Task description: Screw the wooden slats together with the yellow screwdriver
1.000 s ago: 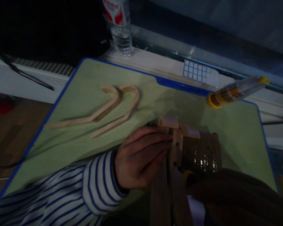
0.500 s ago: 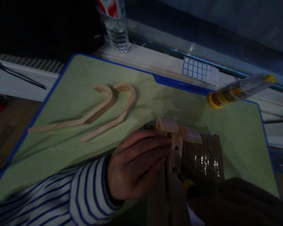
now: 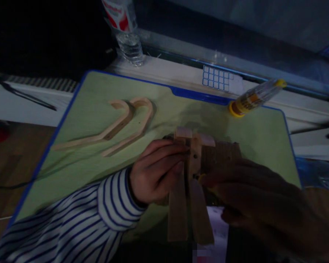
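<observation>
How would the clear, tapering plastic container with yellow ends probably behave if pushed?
The container stands tall and narrow, so a high push would probably tip it. Its round yellow base suggests it may roll once down; the shiny plastic could be slippery.

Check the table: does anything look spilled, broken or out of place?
Nothing clearly stands out: no spill shows, and the two loose hooks look whole. The yellow-capped tube seems to lean, but that may be the camera's angle. Shadow hides much under the right hand.
</observation>
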Tool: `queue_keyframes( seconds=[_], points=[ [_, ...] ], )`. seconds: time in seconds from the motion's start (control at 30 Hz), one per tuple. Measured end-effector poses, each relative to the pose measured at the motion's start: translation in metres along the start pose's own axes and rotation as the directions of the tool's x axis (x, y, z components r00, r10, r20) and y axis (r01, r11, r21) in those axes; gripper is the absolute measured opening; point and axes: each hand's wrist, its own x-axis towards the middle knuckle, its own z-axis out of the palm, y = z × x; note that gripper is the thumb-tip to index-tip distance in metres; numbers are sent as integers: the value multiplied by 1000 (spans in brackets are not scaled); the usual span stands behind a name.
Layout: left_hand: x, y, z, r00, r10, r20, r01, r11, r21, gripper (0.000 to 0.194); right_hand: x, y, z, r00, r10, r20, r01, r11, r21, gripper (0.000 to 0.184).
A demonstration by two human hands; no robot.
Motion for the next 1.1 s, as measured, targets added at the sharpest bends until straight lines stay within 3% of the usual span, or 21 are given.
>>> queue_keyframes(
  seconds=[0.13, 0.33, 0.63, 1.1],
  points=[
    [-1, -3, 2, 1000, 23, -3, -23, 1000, 2, 19, 3, 3, 1, 998, -8, -63, 17, 990, 142, 30],
    [-2, -6, 3, 999, 37, -14, -37, 999, 8, 20, 0, 4, 0, 999, -42, -10, 43, 992, 120, 41],
    [-1, -4, 2, 1000, 30, -1, -30, 999, 14, 20, 1, 3, 0, 999, -31, 16, 29, 995, 97, 39],
    [1, -6, 4, 998, 62, 6, -62, 998, -10, 18, -9, 0, 9, 989, 142, -27, -143, 989, -47, 51]
  ],
)
